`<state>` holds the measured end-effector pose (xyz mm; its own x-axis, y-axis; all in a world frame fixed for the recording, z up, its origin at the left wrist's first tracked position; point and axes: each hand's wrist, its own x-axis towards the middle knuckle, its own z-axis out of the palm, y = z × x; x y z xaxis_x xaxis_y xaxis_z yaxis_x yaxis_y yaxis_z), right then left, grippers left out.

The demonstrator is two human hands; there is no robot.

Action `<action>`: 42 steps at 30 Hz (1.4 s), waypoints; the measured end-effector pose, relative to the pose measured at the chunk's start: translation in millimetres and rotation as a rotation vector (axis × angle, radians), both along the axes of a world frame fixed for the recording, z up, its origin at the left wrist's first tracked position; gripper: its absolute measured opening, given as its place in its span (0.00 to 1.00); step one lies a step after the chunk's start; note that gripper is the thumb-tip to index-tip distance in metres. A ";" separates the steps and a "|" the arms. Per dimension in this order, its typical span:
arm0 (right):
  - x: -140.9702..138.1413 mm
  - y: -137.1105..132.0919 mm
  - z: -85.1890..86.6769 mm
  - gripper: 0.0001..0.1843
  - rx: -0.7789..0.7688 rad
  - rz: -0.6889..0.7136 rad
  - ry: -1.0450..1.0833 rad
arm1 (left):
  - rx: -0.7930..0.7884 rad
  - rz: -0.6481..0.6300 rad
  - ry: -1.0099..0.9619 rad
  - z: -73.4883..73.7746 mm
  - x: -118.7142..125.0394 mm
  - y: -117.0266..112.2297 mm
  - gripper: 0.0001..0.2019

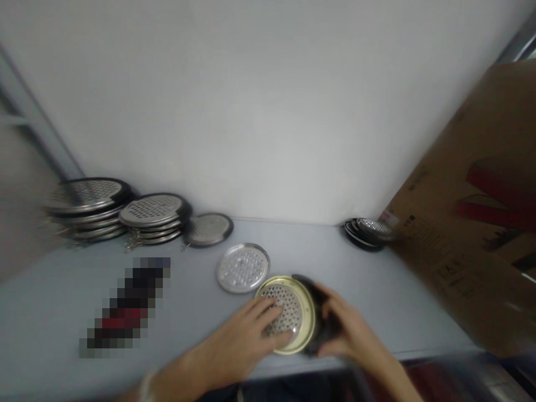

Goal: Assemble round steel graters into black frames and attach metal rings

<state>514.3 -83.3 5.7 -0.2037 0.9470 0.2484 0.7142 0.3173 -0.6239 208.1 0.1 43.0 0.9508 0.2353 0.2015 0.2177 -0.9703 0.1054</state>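
A round perforated metal disc with a gold-coloured rim [288,314] lies at the front of the table, tilted slightly. My left hand [251,330] rests on its mesh, fingers spread across the holes. Against the disc's right edge sits a dark round piece [323,318], blurred, possibly a black ring or frame. My right hand [349,329] wraps around that dark piece, and the two seem to touch. Just behind them lies a silver perforated disc [243,268], apart from both hands.
Two stacks of black-rimmed perforated discs [86,195] stand at the back left, with a second stack [153,209] and a single disc [208,230] beside them. A small stack [368,231] sits back right by a cardboard box [469,206]. A pixelated dark object [125,307] lies left on the grey table [188,340].
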 end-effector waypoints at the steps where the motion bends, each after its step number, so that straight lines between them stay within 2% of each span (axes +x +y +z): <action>1: 5.3 -1.4 -1.6 0.35 0.021 -0.008 -0.024 | -0.012 -0.003 0.005 1.3 -3.5 1.0 0.24; 6: 47.3 -15.3 -4.7 0.36 0.083 -0.117 -0.139 | -0.063 -0.010 0.009 12.9 -16.1 1.8 0.23; 9: 71.4 -23.6 -2.5 0.31 0.113 -0.249 -0.203 | -0.109 -0.003 -0.013 18.7 -17.2 1.5 0.24; 12: 70.0 -28.3 0.7 0.24 0.291 -0.433 -0.257 | -0.181 -0.001 -0.013 19.7 -13.6 2.0 0.32; 14: 49.6 -30.5 2.5 0.19 0.417 -0.480 -0.256 | -0.212 -0.005 0.000 17.9 -8.6 2.1 0.37; 15: 34.6 -31.3 3.1 0.16 0.439 -0.457 -0.246 | -0.222 -0.007 -0.001 16.7 -5.6 2.0 0.36; 17: 0.9 -32.1 3.7 0.15 0.364 -0.276 -0.247 | -0.238 -0.003 -0.023 14.8 0.9 1.7 0.32; 20: -41.1 -29.5 2.6 0.30 0.208 -0.073 -0.249 | -0.263 -0.002 -0.049 14.0 6.6 2.5 0.30; 22: -54.7 -25.6 0.4 0.35 0.178 -0.039 -0.222 | -0.271 0.016 -0.057 13.5 4.9 4.7 0.32; 26: -55.4 -19.5 -3.6 0.33 0.153 -0.034 -0.174 | -0.258 0.139 -0.089 7.9 -11.1 12.0 0.34; 31: -52.5 -18.8 -0.8 0.25 0.126 -0.039 -0.142 | -0.243 0.215 -0.097 1.3 -24.4 16.4 0.24; 37: -56.0 -18.7 5.8 0.20 0.106 -0.033 -0.092 | -0.231 0.274 -0.111 11.0 -9.6 13.7 0.15; 42: -56.4 -18.5 6.8 0.17 0.090 -0.050 -0.057 | -0.245 0.211 -0.106 14.9 3.0 15.3 0.22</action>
<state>457.9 -101.8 12.5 -0.1728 0.9308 0.3223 0.7641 0.3331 -0.5525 211.0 15.4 57.9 0.8529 0.4779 0.2102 0.3859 -0.8482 0.3629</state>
